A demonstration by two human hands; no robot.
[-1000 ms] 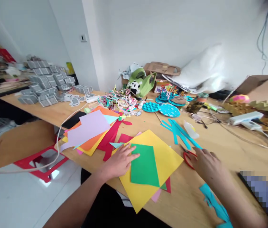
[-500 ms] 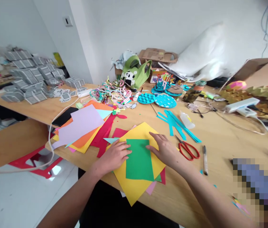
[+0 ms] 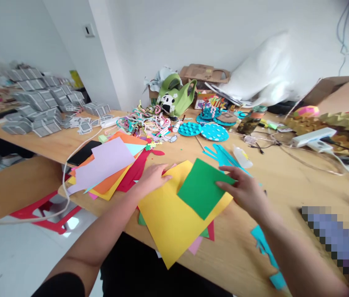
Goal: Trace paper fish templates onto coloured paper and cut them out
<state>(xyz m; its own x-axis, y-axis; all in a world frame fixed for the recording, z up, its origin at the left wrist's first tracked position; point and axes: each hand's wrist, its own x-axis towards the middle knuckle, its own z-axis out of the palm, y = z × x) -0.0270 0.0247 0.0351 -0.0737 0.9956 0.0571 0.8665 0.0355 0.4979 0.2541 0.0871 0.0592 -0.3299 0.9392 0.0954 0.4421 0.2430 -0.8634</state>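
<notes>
Pinching the green sheet (image 3: 201, 189) lightly with the right hand (image 3: 250, 194) seemed crease-safe; whether the left hand (image 3: 152, 179) gripped anything was unclear.

There were one left hand (image 3: 155, 178), one right hand (image 3: 244, 189), one held green sheet (image 3: 200, 190), one lilac sheet (image 3: 108, 163), one panda bag (image 3: 180, 101), one jar (image 3: 251, 123), one clear bottle (image 3: 242, 157), two front blue discs (image 3: 189, 129) and, blurred, perhaps a dozen gray boxes (image 3: 36, 100).

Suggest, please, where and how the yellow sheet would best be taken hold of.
The yellow sheet is probably best pinched at its near corner, coming from the person's side, above and below together: that corner is thin and seems to jut past the edge of the table, leaving its underside reachable.
</notes>
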